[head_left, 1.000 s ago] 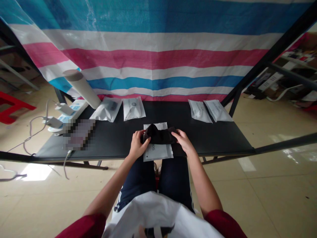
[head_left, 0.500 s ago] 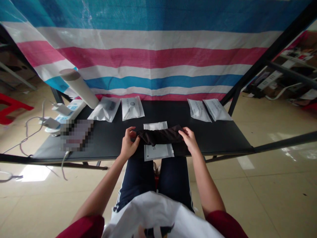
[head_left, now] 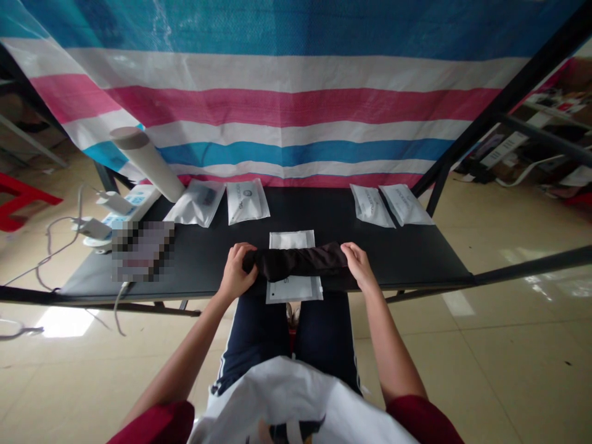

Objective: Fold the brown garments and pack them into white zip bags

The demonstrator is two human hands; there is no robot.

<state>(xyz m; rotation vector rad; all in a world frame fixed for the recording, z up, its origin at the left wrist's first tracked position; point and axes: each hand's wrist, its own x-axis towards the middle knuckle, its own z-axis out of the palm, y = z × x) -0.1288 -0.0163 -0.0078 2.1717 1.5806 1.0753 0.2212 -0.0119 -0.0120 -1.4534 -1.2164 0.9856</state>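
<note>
A long piece of dark folded cloth (head_left: 296, 261) stretches between my hands, low over the black table (head_left: 314, 213). Its left end is gripped by my left hand (head_left: 238, 271), fingers wrapped round it. At the other end, my right hand (head_left: 358, 265) pinches the cloth's corner between thumb and fingers. Beneath the cloth lies a white printed pouch (head_left: 296, 290), its middle hidden and its lower end reaching past the table's front edge.
Two white pouches (head_left: 247, 201) lie at the back left, two more (head_left: 404, 205) at the back right. A pale bottle (head_left: 150, 163), a power strip (head_left: 132, 209) with chargers and a blurred-out device (head_left: 143, 250) occupy the left. A striped sheet (head_left: 287, 105) hangs behind.
The cloth has come slightly nearer to me and looks flatter and straighter. My left hand has closed further round its end, and my right hand has shifted slightly right and nearer to me.
</note>
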